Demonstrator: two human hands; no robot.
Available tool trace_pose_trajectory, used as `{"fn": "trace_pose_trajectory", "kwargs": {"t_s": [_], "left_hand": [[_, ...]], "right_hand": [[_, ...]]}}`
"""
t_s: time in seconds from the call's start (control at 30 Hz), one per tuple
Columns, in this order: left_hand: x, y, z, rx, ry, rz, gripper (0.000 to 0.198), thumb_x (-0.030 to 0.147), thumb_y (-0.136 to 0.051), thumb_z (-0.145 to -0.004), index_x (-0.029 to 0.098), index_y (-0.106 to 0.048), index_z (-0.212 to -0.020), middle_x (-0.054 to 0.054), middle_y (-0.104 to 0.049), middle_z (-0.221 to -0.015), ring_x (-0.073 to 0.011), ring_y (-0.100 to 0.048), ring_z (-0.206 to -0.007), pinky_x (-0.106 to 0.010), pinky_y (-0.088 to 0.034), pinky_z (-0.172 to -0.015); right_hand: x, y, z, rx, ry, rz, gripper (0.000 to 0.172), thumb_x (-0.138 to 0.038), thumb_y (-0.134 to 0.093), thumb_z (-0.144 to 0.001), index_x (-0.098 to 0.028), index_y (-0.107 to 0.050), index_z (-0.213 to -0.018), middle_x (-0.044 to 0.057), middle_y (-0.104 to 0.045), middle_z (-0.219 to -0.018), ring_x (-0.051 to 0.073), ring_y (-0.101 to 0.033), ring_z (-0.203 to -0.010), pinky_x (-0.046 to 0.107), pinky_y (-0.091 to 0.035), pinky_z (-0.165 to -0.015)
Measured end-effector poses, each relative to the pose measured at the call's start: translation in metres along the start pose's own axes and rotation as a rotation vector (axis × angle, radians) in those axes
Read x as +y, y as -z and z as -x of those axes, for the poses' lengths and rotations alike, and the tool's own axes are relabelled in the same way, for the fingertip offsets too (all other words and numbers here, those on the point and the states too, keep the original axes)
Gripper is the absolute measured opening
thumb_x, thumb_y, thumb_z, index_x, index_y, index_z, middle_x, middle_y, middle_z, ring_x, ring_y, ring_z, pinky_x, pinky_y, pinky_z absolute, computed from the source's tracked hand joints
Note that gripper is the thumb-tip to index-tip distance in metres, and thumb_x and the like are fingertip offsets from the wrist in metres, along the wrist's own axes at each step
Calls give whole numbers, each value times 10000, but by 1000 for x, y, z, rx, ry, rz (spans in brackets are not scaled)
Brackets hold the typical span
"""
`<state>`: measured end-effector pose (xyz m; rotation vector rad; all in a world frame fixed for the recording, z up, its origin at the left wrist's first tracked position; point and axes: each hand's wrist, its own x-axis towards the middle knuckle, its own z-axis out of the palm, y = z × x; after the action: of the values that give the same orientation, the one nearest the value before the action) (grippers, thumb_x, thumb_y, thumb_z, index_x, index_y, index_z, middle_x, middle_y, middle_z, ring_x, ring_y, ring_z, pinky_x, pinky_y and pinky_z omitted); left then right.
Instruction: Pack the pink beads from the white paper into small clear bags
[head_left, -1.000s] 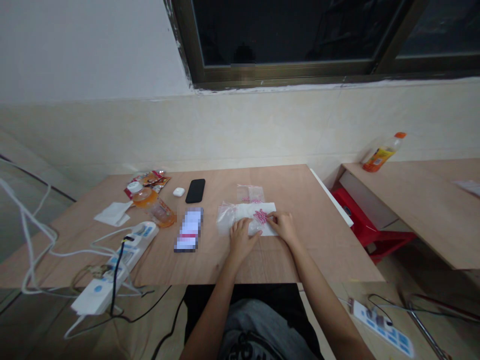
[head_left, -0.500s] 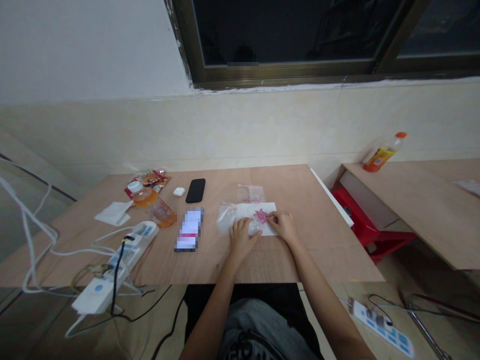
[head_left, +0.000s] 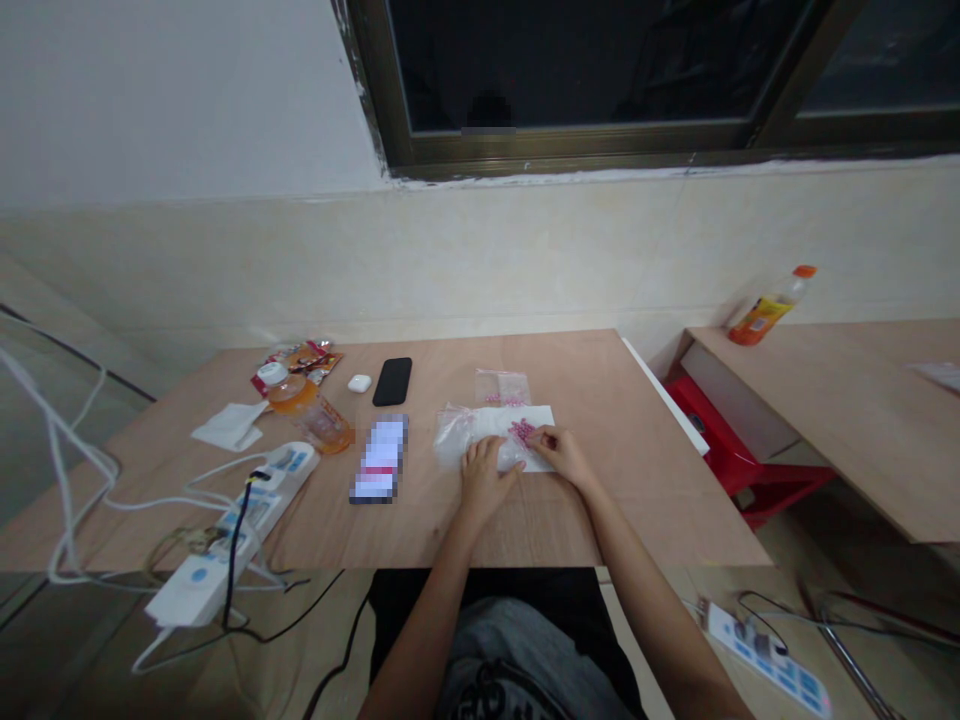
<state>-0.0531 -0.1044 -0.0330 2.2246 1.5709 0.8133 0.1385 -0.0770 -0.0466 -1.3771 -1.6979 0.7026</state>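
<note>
hands (head_left: 482, 482) (head_left: 564, 456) on clear bag (head_left: 456, 437) — pink bits (head_left: 522, 431) half-hidden | blurred object (head_left: 379, 460) — unreadable

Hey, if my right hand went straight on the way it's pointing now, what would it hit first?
Your right hand points forward and to the left, so it would probably meet the cluster of small pink pieces first. Its fingertips look right at their edge, though depth is hard to judge here.

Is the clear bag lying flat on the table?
Yes, flat: the clear bag lies spread on the table, with the left hand resting on it.
</note>
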Motion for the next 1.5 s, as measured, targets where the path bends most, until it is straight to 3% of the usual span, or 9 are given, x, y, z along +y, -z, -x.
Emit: {"fn": "trace_pose_trajectory", "kwargs": {"t_s": [0.3,0.43,0.57,0.7,0.83,1.0,1.23,1.37,1.5], "left_hand": [[1,2,1,55,32,81,419,405,-615,-830,220,-520,-1194,-79,-606,-1187,-249,-526,-1135,-406,-383,-978],[-3,-1,0,112,87,156,567,386,-678,-776,215,-460,-1271,-84,-622,-1096,-250,-567,-1068,-411,-420,-940],[-5,-2,0,151,95,231,669,393,-717,-730,204,-426,-1302,-78,-616,-1054,-232,-581,-1016,-398,-436,-919],[-6,-2,0,139,118,370,489,402,-598,-831,195,-478,-1258,-41,-629,-909,-177,-600,-858,-337,-464,-834],[-6,-1,0,69,155,496,307,398,-444,-916,192,-600,-1081,-34,-645,-829,-158,-605,-772,-276,-464,-718],[-5,0,0,63,164,545,314,401,-413,-924,173,-612,-844,-28,-634,-776,-149,-601,-727,-242,-442,-647],[-6,-2,-1,52,168,545,295,393,-447,-904,171,-614,-807,-30,-637,-767,-154,-594,-734,-246,-434,-644],[-7,-2,-1,43,155,534,291,377,-441,-905,171,-595,-770,-16,-612,-732,-145,-573,-711,-238,-418,-633],[-6,-1,0,25,137,520,287,366,-426,-912,172,-569,-757,-2,-583,-704,-133,-548,-676,-232,-399,-617]], "right_hand": [[-12,1,5,-97,59,-140,308,-450,-534,-881,-201,-714,-860,48,-697,-791,176,-581,-690,283,-443,-639],[-15,-1,6,-172,47,-186,262,-448,-614,-833,-201,-702,-831,51,-699,-794,187,-597,-709,305,-468,-664],[-14,-1,5,-118,24,-235,248,-438,-644,-808,-195,-688,-816,64,-709,-837,199,-612,-767,328,-478,-716],[-12,2,2,-58,11,-290,278,-446,-635,-815,-190,-685,-913,70,-707,-902,196,-621,-827,334,-474,-769],[-12,4,2,-42,12,-320,303,-436,-654,-806,-188,-663,-981,52,-691,-846,191,-622,-810,340,-470,-781],[-13,3,3,-61,51,-357,299,-421,-663,-804,-190,-640,-992,65,-683,-868,206,-628,-856,356,-467,-805],[-13,3,3,-44,36,-330,345,-448,-663,-795,-198,-611,-1029,36,-662,-776,193,-618,-754,335,-467,-730],[-14,2,3,-69,53,-321,386,-432,-645,-815,-203,-587,-1121,43,-680,-827,203,-634,-834,359,-464,-800],[-13,-1,4,-58,69,-353,327,-404,-666,-801,-206,-588,-1049,40,-678,-820,206,-635,-848,362,-460,-814]]}}
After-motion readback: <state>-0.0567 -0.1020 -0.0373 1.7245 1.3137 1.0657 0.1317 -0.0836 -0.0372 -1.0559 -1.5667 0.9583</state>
